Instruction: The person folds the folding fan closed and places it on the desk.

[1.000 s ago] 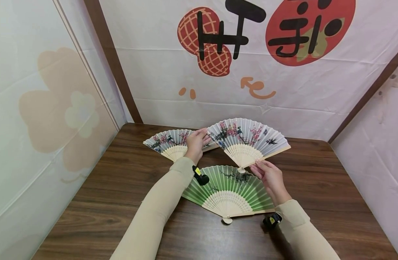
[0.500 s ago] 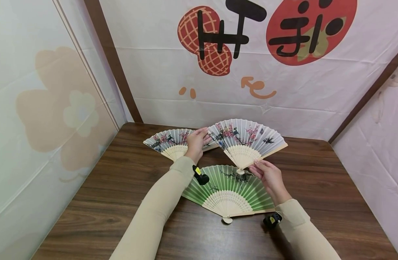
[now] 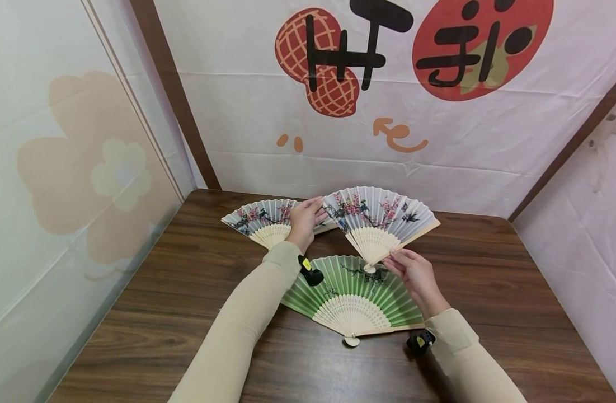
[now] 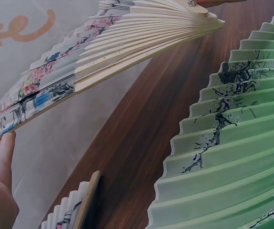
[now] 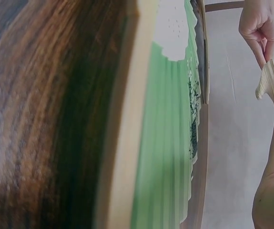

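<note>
Your open white blossom-print fan (image 3: 378, 212) is up off the table (image 3: 136, 336), btwn both hands. Key line: its L guard (image 4: 120, 70) slants from your L hand (image 3: 304, 224) down & toward you to the pivot (image 3: 370, 269); R hand (image 3: 415, 275) is nearer that pivot. L fingers pinch the leaf's outer L corner; R thumb & fingers hold the R guard (image 3: 413, 240) just beside the pivot. Leaf spreads wide L–R, to the R of L hand & beyond R hand. Green fan (image 3: 350, 302) lies open below, closer to you; second white fan (image 3: 259, 219) lies far L, part hidden by L hand.
</note>
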`<state>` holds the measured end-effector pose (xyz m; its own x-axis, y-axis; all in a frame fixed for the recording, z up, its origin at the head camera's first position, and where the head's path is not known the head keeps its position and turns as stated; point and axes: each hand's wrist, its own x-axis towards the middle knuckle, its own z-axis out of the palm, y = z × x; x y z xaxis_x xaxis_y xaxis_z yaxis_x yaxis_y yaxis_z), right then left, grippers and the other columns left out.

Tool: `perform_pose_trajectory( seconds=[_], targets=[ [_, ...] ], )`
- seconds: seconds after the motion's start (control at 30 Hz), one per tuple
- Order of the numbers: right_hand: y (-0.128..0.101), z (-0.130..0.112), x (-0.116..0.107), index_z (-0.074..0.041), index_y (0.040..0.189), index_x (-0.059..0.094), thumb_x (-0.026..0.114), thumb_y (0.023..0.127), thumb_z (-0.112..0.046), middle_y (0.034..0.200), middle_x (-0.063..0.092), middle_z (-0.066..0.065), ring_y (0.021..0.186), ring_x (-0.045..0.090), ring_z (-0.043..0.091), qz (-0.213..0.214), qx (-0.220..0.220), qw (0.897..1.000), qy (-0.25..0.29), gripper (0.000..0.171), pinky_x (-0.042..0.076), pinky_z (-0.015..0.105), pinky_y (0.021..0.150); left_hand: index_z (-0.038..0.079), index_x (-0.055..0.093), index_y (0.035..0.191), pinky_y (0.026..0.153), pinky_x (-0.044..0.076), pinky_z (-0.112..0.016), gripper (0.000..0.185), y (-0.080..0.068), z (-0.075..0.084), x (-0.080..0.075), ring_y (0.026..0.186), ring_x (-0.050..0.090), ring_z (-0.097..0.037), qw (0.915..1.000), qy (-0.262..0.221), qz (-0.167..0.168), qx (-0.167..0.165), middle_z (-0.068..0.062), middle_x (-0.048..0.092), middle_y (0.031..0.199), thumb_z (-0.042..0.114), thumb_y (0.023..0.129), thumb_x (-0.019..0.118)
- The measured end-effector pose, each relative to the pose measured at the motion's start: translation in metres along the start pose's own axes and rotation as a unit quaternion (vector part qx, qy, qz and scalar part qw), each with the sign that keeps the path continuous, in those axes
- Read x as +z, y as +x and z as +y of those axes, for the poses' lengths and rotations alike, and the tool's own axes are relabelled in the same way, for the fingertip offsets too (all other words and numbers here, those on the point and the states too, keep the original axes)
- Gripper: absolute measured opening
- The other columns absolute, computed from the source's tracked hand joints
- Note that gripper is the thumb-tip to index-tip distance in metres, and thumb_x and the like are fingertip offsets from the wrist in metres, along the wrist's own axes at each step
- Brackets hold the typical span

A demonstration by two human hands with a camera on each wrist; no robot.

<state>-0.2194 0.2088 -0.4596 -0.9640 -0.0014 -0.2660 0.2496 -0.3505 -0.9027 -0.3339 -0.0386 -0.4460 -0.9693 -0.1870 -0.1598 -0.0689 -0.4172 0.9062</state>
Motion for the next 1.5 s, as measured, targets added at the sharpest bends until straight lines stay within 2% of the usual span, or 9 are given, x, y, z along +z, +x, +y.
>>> perform_pose_trajectory(
  seconds=[0.13, 0.33, 0.57, 1.0, 1.1, 1.3, 1.5],
  targets=[
    [0.0004, 0.0002, 0.0011, -0.012, 0.085, 0.067, 0.052, 0.103, -0.004, 0.082, 0.073, -0.002, 0.080, 0.074, 0.009, 0.003, 0.000, 1.000, 0.002, 0.024, 0.061, 0.023, 0.085, -0.005, 0.069, 0.120, 0.076, 0.063, -0.025, 0.026, -0.0004, 0.0010, 0.0008, 0.080, 0.069, -0.011, 1.0000, 0.000, 0.000, -0.001, -0.023, 0.069, 0.119, 0.009, 0.097, 0.064],
    [-0.0001, -0.0004, 0.0010, -0.012, 0.085, 0.068, 0.052, 0.102, -0.003, 0.081, 0.073, -0.001, 0.080, 0.074, 0.009, -0.010, -0.008, 1.000, 0.000, 0.025, 0.061, 0.022, 0.084, -0.006, 0.069, 0.118, 0.071, 0.063, -0.023, 0.026, 0.0007, 0.0012, 0.0030, 0.071, 0.068, -0.008, 0.9999, -0.009, 0.005, 0.002, -0.015, 0.073, 0.102, 0.007, 0.096, 0.065],
    [0.0002, -0.0009, 0.0008, -0.012, 0.085, 0.067, 0.053, 0.102, -0.003, 0.081, 0.074, -0.002, 0.080, 0.074, 0.008, -0.015, -0.003, 1.000, -0.005, 0.024, 0.061, 0.024, 0.086, -0.007, 0.069, 0.118, 0.072, 0.064, -0.025, 0.025, 0.0006, 0.0014, 0.0036, 0.072, 0.068, -0.008, 1.0000, -0.003, 0.006, 0.003, -0.017, 0.074, 0.104, 0.006, 0.096, 0.065],
    [0.0007, -0.0006, 0.0013, -0.014, 0.086, 0.069, 0.052, 0.102, -0.002, 0.082, 0.075, -0.003, 0.079, 0.074, 0.008, -0.026, 0.008, 1.000, -0.012, 0.027, 0.062, 0.022, 0.083, -0.008, 0.069, 0.117, 0.068, 0.063, -0.022, 0.025, 0.0003, 0.0007, 0.0049, 0.068, 0.068, -0.008, 1.0000, -0.006, 0.005, 0.001, -0.008, 0.072, 0.088, 0.004, 0.096, 0.065],
    [0.0010, -0.0007, 0.0016, -0.015, 0.086, 0.069, 0.050, 0.102, -0.001, 0.082, 0.075, -0.003, 0.079, 0.074, 0.008, -0.030, 0.009, 0.999, -0.015, 0.029, 0.062, 0.022, 0.082, -0.006, 0.069, 0.117, 0.069, 0.063, -0.022, 0.025, -0.0001, 0.0011, 0.0044, 0.070, 0.068, -0.008, 1.0000, -0.004, 0.002, -0.006, -0.010, 0.073, 0.092, 0.005, 0.096, 0.065],
    [0.0010, -0.0013, 0.0024, -0.015, 0.084, 0.070, 0.049, 0.103, -0.001, 0.080, 0.075, -0.003, 0.078, 0.074, 0.009, -0.040, 0.011, 0.999, -0.019, 0.032, 0.062, 0.023, 0.081, -0.003, 0.069, 0.120, 0.081, 0.063, -0.028, 0.026, -0.0011, 0.0015, 0.0022, 0.085, 0.071, -0.015, 0.9997, 0.015, -0.010, -0.016, -0.023, 0.069, 0.120, 0.009, 0.097, 0.065],
    [0.0019, -0.0018, 0.0021, -0.014, 0.082, 0.069, 0.049, 0.103, -0.001, 0.079, 0.075, -0.002, 0.077, 0.074, 0.010, -0.045, 0.014, 0.999, -0.022, 0.032, 0.062, 0.023, 0.081, -0.002, 0.070, 0.118, 0.092, 0.061, -0.039, 0.025, -0.0006, -0.0001, 0.0019, 0.082, 0.071, -0.013, 0.9997, 0.018, -0.015, -0.012, -0.024, 0.069, 0.119, 0.009, 0.097, 0.065]
  ],
)
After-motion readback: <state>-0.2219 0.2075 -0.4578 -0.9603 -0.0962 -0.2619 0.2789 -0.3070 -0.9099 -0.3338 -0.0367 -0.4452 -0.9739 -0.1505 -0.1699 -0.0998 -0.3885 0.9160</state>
